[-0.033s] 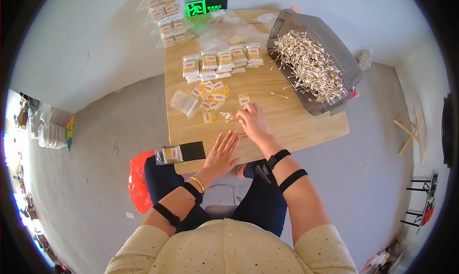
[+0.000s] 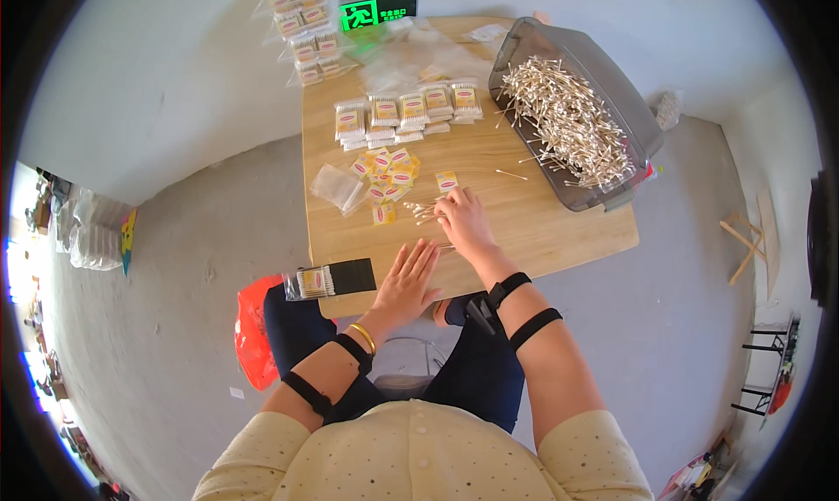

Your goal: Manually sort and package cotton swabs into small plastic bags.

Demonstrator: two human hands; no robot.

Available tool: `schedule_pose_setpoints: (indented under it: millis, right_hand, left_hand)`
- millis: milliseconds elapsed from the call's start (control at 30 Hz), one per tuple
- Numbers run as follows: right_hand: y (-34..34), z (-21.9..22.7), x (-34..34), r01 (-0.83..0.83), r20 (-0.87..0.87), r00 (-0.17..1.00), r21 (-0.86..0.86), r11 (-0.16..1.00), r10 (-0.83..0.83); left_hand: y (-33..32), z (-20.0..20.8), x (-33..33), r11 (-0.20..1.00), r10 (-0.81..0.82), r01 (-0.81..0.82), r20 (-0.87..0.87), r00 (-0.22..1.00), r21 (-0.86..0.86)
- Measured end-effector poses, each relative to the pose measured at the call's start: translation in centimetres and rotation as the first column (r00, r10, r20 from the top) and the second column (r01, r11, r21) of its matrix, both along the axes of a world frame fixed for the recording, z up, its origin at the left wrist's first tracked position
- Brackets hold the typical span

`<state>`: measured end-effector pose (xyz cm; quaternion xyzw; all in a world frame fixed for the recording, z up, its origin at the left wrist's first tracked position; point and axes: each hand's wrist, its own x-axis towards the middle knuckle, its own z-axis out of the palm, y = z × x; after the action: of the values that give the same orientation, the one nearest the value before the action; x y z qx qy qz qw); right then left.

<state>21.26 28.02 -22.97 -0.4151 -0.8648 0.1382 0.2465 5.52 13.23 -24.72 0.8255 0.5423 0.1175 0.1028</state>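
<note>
My right hand (image 2: 465, 221) is closed over a small bunch of cotton swabs (image 2: 421, 211); their white tips poke out to the left of its fingers. My left hand (image 2: 409, 276) lies flat near the table's front edge, fingers stretched out. A thin stick (image 2: 445, 246) shows between the two hands; whether more lies under the left palm is hidden. One yellow-and-white card (image 2: 447, 181) lies just beyond the right hand. Farther left is a loose pile of similar cards (image 2: 384, 173), with clear plastic bags (image 2: 337, 188) beside it.
A grey bin (image 2: 642, 125) heaped with loose swabs stands at the table's right. Rows of packed swab bags (image 2: 412, 110) lie toward the back. One filled pack (image 2: 315, 282) rests on a black pad (image 2: 353, 276) at the front left corner. A stray swab (image 2: 512, 174) lies near the bin.
</note>
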Motion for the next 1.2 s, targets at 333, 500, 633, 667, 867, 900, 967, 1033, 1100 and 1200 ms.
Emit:
schedule_pose_setpoints:
  millis: [333,500,633,667,867,900,967,1033,1100,1200]
  right_hand:
    - [-0.6,0.0,1.2,0.037,0.07,0.997,-0.009,0.999,-0.037]
    - [-0.9,-0.5,2.5,0.11,0.027,0.994,0.025,0.994,-0.11]
    - [-0.9,-0.6,4.1,0.227,0.086,0.97,0.031,0.973,-0.228]
    - [-0.9,-0.6,4.3,0.226,0.088,0.97,0.032,0.974,-0.228]
    - [-2.2,0.4,2.2,0.076,0.01,0.997,-0.021,0.997,-0.076]
    - [-2.5,0.6,1.4,0.09,0.026,0.996,-0.04,0.995,-0.089]
    - [-2.4,0.5,0.7,0.097,0.041,0.995,-0.059,0.994,-0.095]
    - [-2.1,0.1,1.1,0.131,-0.028,0.991,-0.06,0.99,-0.133]
    - [-2.3,0.0,1.5,0.109,0.034,0.994,-0.064,0.992,-0.107]
    - [-3.1,-0.2,1.7,0.04,0.061,0.998,-0.084,0.996,-0.035]
  left_hand:
    - [-0.5,0.4,-0.3,0.999,-0.043,0.042,0.029,0.999,0.026]
    - [-0.5,0.3,-0.4,0.997,-0.052,0.049,0.062,0.997,0.056]
    - [-0.5,0.1,-0.2,0.998,-0.046,0.041,0.091,0.995,0.056]
    - [-0.5,0.1,-0.2,0.998,-0.044,0.039,0.094,0.995,0.052]
    - [-0.4,-0.1,-0.2,0.998,-0.047,0.045,0.038,0.998,0.041]
    - [-0.5,-0.1,-0.3,0.998,-0.04,0.038,0.037,0.999,0.041]
    - [-0.6,-0.2,-0.6,0.999,-0.029,0.028,0.044,0.999,0.03]
    - [-0.5,-0.1,-0.4,0.999,-0.033,0.031,0.051,0.998,0.036]
    - [-0.5,-0.1,-0.4,0.999,-0.033,0.031,0.056,0.998,0.042]
    - [-0.6,0.1,-0.4,0.999,-0.005,0.001,0.091,0.996,0.043]
